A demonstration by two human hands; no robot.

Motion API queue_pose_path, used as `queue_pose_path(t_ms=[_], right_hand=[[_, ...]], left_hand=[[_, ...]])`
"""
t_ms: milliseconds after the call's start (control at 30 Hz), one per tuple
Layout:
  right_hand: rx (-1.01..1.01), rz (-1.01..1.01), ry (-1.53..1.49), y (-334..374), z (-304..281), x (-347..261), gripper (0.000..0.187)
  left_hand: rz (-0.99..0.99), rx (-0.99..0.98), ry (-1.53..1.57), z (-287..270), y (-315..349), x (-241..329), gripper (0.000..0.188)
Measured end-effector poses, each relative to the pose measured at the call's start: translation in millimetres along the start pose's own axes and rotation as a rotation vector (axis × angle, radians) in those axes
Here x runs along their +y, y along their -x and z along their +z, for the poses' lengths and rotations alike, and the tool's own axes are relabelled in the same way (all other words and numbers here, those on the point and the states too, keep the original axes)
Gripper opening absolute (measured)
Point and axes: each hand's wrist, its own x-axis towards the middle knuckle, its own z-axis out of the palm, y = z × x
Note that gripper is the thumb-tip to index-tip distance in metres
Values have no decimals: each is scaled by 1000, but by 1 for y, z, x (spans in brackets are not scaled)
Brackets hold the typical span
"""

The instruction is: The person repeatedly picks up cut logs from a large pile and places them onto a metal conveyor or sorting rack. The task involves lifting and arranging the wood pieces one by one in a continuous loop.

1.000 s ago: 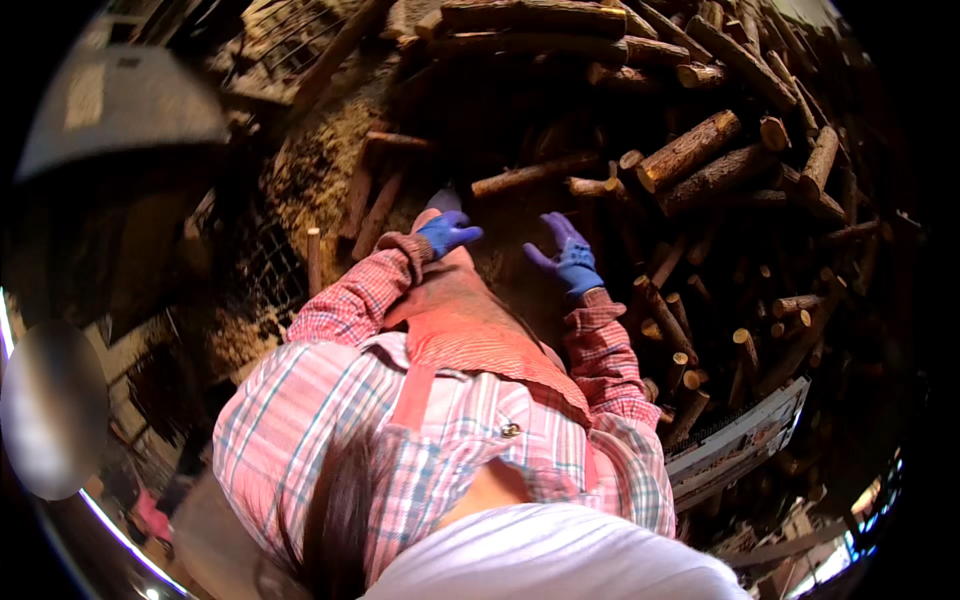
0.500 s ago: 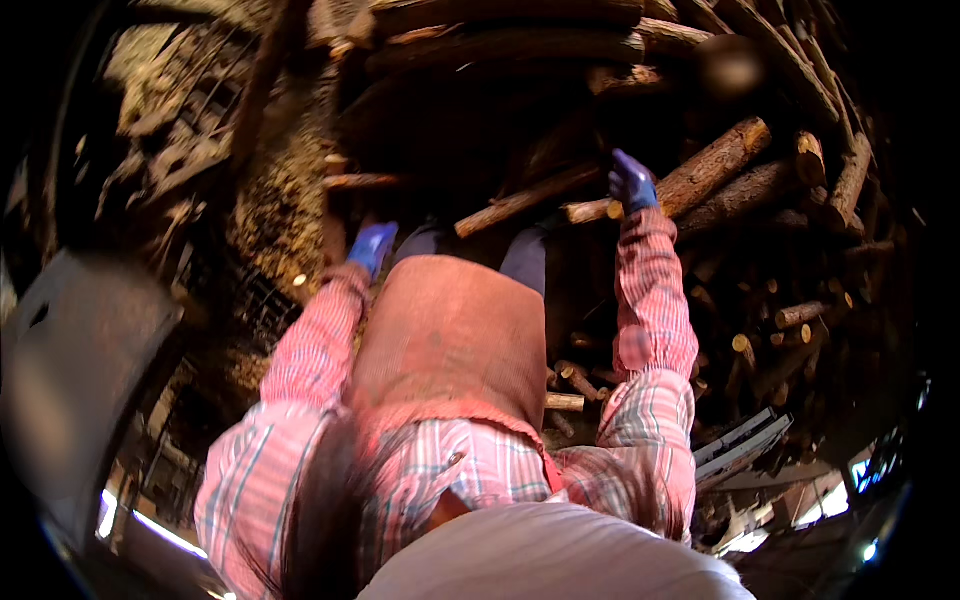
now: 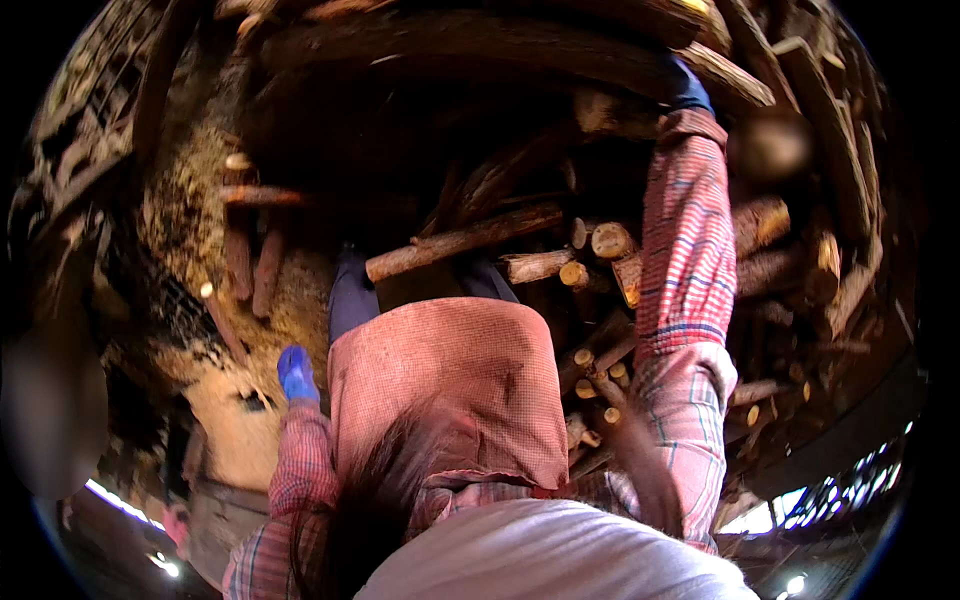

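Observation:
My right hand (image 3: 690, 88), in a blue glove, reaches far forward into the stacked wood. It is against the right end of a long dark log (image 3: 480, 45), next to a paler split log (image 3: 728, 78). Its fingers are lost in shadow, so a grip cannot be made out. My left hand (image 3: 296, 375), also gloved in blue, hangs low beside the reddish apron (image 3: 450, 370). Nothing shows in it, and how its fingers are bent is unclear. A thin log (image 3: 465, 238) lies slanted in front of my legs.
Several cut logs (image 3: 612, 240) are heaped by my right forearm, with smaller sticks (image 3: 590, 375) nearer. Long poles (image 3: 830, 140) lean at the far right. Short sticks (image 3: 262, 196) lie on the left, among wood chips (image 3: 185, 220). A pale flat surface (image 3: 235, 420) is beyond my left hand.
My right hand has moved forward and slightly right, from beside a thick log to the far logs. My left hand has drawn back and left. The whole view has shifted.

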Motion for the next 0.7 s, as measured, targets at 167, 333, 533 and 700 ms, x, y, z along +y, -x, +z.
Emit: queue_pose_path(t_ms=[167, 333, 533, 700], right_hand=[[19, -261, 297, 51, 9, -9, 35], [381, -269, -812, 332, 48, -89, 47], [-73, -30, -1185, 617, 153, -174, 54], [-588, 641, -1684, 684, 172, -201, 58]], left_hand=[[91, -464, 198, 129, 69, 67, 48], [-122, -822, 267, 285, 168, 191, 60], [-85, -714, 230, 204, 167, 240, 68], [-292, -1295, 85, -6, 201, 216, 43]])
